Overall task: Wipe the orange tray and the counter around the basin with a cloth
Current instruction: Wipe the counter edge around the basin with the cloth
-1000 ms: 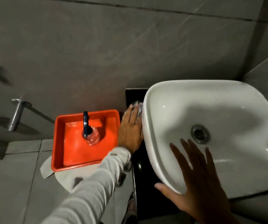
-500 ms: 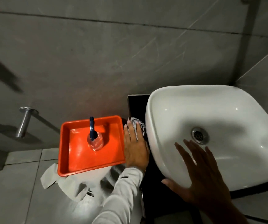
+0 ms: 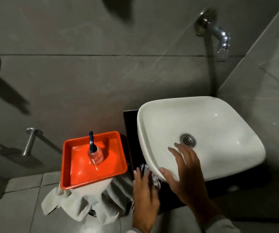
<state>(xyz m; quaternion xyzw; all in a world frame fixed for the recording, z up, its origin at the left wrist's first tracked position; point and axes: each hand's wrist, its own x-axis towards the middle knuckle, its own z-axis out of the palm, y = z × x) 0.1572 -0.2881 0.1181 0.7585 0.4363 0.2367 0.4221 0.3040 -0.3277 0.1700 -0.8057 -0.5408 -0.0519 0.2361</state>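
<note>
My left hand (image 3: 144,197) lies flat on a striped cloth (image 3: 145,169), pressing it onto the black counter (image 3: 129,125) at the near left corner of the white basin (image 3: 201,138). Most of the cloth is hidden under that hand. My right hand (image 3: 184,169) rests open on the basin's front rim, fingers spread toward the drain (image 3: 188,140). The orange tray (image 3: 78,165) sits left of the counter, with a clear bottle with a dark blue pump (image 3: 95,153) standing in it.
A white cloth (image 3: 78,204) hangs out from under the tray. A chrome tap (image 3: 219,37) sticks out of the grey tiled wall above the basin. A chrome peg (image 3: 29,140) juts from the wall at left. The side wall closes in on the right.
My left hand has slid the cloth along the counter from the far side of the basin's left edge toward me. The right hand stays on the basin. The view has tilted up.
</note>
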